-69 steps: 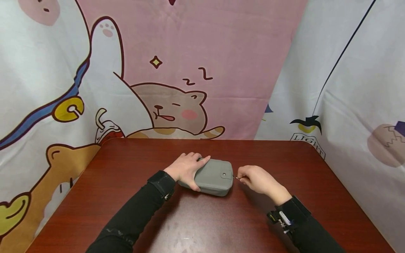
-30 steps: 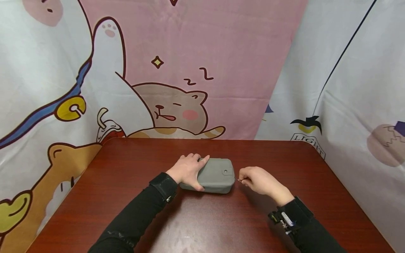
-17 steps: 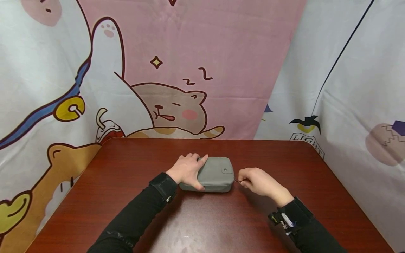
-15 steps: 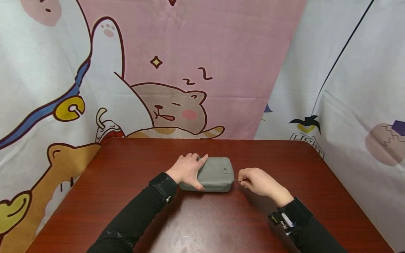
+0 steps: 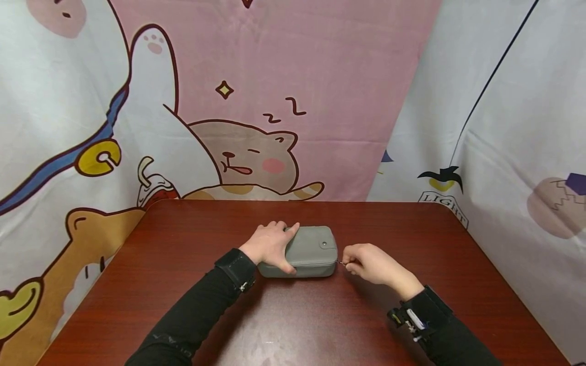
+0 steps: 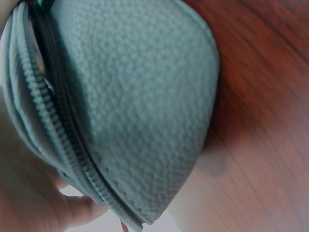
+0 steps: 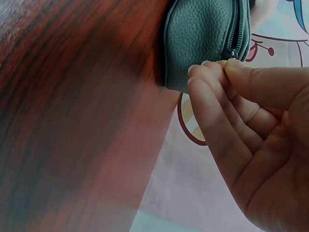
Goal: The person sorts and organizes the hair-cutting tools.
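Note:
A grey-green zippered pouch of pebbled leather lies on the table, with a small snap tab on its top near the right end. My left hand grips the pouch's left end, thumb along the front edge and fingers over the far side. At the other end, my right hand pinches the zipper pull between thumb and fingers; the pull is mostly hidden by them. In the left wrist view the zipper teeth stand parted along the side. The right wrist view shows the zipper slider just beyond my fingertips.
The reddish-brown wooden table has rounded far corners. Behind it hangs a cartoon-printed cloth, reaching down to the table's far edge, with white printed fabric on the right side.
The pouch has turned slightly, so its front edge lies squarer to me. My right hand has come a little closer to me with the zipper pull. Both hands keep their hold.

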`<state>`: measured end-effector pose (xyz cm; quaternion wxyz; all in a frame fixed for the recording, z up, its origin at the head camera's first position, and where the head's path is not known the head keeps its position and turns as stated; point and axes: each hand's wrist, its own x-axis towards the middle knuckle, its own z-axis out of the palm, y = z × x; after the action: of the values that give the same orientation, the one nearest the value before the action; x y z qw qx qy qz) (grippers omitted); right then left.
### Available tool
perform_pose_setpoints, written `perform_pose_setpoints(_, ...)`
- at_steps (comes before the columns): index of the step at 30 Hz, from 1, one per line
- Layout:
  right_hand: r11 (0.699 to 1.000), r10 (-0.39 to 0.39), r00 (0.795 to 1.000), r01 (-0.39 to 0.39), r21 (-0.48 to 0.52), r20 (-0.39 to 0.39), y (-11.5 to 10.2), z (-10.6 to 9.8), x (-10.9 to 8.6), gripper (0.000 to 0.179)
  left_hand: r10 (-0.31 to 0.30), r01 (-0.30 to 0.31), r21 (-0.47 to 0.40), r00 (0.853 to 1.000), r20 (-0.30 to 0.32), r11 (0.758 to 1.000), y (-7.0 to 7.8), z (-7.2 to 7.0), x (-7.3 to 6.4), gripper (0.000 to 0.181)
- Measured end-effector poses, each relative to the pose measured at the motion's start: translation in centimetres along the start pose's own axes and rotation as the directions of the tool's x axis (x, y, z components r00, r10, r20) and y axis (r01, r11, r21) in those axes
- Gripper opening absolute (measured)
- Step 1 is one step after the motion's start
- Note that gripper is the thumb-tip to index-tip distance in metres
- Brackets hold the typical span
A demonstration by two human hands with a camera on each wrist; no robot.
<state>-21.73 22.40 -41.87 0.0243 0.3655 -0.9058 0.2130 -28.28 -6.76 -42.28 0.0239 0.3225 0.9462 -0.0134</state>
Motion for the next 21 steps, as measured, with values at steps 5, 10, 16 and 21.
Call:
perform_pose_setpoints(5,0.999,-0.027,1.000,0.026,0.031,0.016,-0.17,0.11,0.23,0.026,-0.011,0.011,-0.023,1.000,0.007,1.000,0.02,-0.06,-0.01,0.125)
perform_pose_setpoints(10,0.999,-0.025,0.999,0.024,0.039,0.027,-0.27,0.25,0.36,0.026,-0.024,0.024,-0.032,1.000,0.016,0.999,0.03,-0.11,-0.12,0.124)
perform_pose_setpoints(16,0.997,-0.019,0.999,0.016,0.079,0.034,-0.57,0.29,0.45,0.026,-0.028,0.029,-0.049,0.999,0.016,0.998,0.14,-0.11,-0.25,0.124)
perform_pose_setpoints(21,0.993,-0.013,0.999,0.007,0.119,0.043,-0.94,0.35,0.62,0.024,-0.035,0.036,-0.063,0.999,0.008,0.997,0.16,-0.13,-0.30,0.123)
